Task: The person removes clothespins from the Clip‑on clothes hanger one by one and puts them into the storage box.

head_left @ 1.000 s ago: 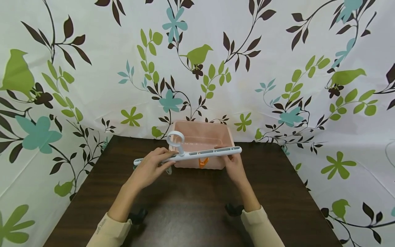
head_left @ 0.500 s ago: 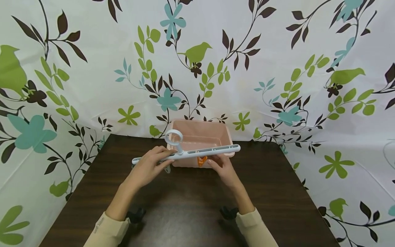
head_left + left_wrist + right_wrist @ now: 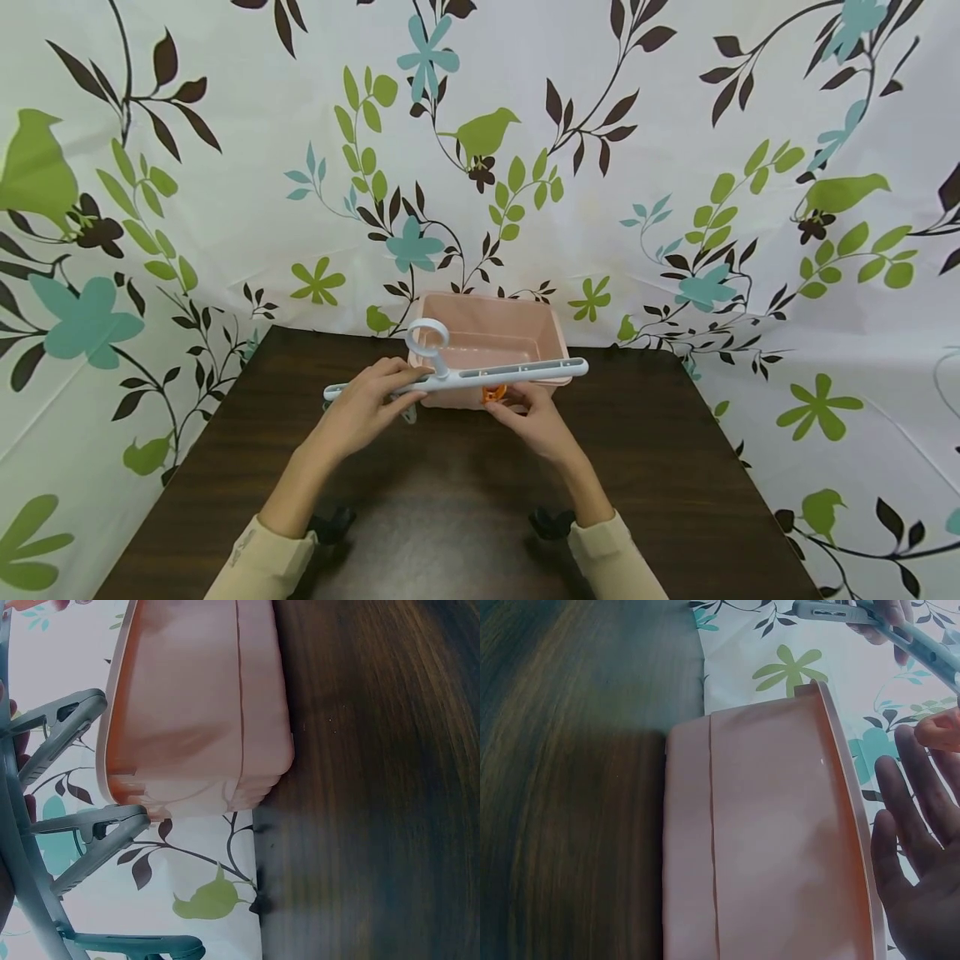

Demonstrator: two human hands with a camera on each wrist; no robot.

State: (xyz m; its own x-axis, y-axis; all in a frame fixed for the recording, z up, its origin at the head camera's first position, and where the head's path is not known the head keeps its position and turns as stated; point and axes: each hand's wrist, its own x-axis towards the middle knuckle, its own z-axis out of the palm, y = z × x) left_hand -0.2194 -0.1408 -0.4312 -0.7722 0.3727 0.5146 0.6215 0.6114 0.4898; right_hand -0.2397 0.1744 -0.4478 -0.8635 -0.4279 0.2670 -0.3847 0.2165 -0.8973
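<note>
The left hand [image 3: 367, 396] is gripping the white hanger [image 3: 517, 372] with curled fingers, just beside its ring [image 3: 440, 364]. The right hand [image 3: 536, 417] is pinching the orange clip [image 3: 493, 394] between thumb and finger, just below the hanger's bar. Grey clips [image 3: 99, 855] are hanging near the left fingers, a teal clip [image 3: 142, 943] farther out toward the bar's end. Beyond both hands' fingers, the pink bin [image 3: 487, 312] is sitting on the bench [image 3: 450, 500]; behind it, patterned cloth [image 3: 592, 225] is hanging.

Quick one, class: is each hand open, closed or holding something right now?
Left hand: holding the hanger.
Right hand: pinching the orange clip.
</note>
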